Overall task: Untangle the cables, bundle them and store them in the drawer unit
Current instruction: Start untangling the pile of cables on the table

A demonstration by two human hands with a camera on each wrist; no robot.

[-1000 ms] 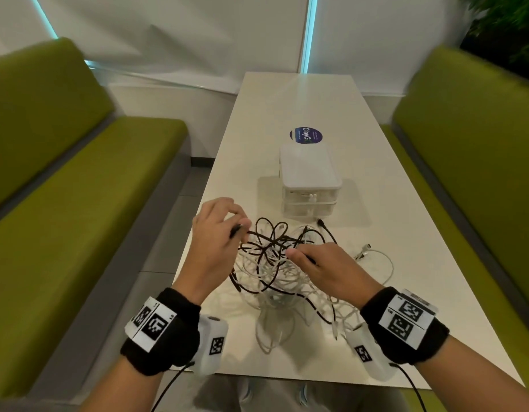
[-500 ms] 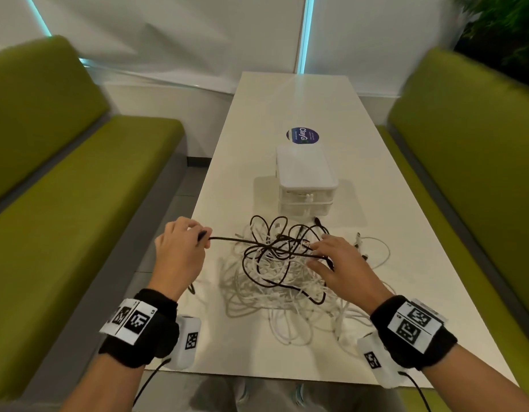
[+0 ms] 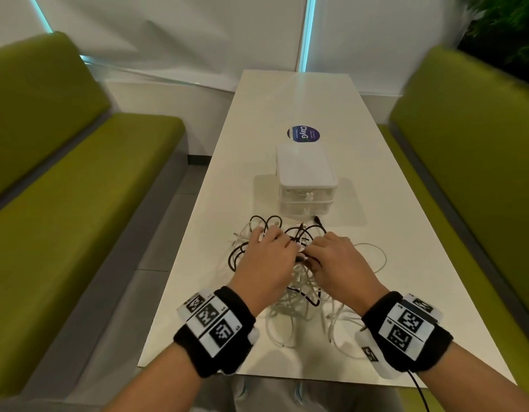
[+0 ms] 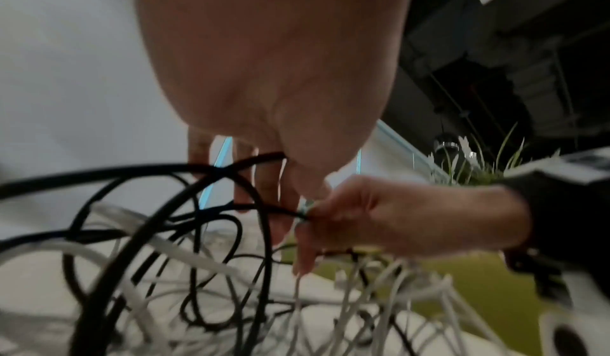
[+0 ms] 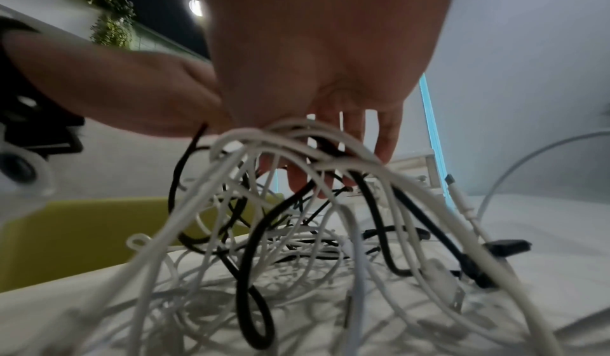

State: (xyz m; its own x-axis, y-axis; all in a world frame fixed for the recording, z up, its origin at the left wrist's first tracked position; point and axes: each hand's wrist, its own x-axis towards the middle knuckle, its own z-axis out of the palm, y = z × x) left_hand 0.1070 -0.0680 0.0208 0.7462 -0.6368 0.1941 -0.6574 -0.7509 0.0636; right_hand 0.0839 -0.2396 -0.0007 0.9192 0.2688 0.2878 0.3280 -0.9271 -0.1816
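Both of your hands were down in the tangle of cables [image 3: 290,292] near the front edge of the white table [image 3: 406,233]. Your left hand [image 3: 264,263] lay palm-down over the left part of the heap, its fingers [image 4: 244,179] reaching straight down among the loops of a black cable [image 4: 211,168]; from the left wrist view they looked relaxed and not closed round anything, though the fingertips were partly hidden behind the wires. Your right hand [image 3: 337,263] sat just beside it, the two nearly touching at the thumbs. In the left wrist view your right hand [image 4: 396,215] pinched a black strand between thumb and forefinger, with something small and pale at the pinch that was too blurred to name. In the right wrist view a bunch of white cables [image 5: 297,137] arched up close under your right palm, and the black cable [image 5: 261,231] wound through them.

The cables were still knotted together, white and black mixed, spread on the table between you and the drawer unit [image 3: 305,179]. The drawer unit stood just beyond the heap, both drawers closed, a black plug [image 3: 316,218] lying near its front. A round dark sticker [image 3: 303,135] lay on the table behind the unit. Green benches [image 3: 79,188] ran along both sides
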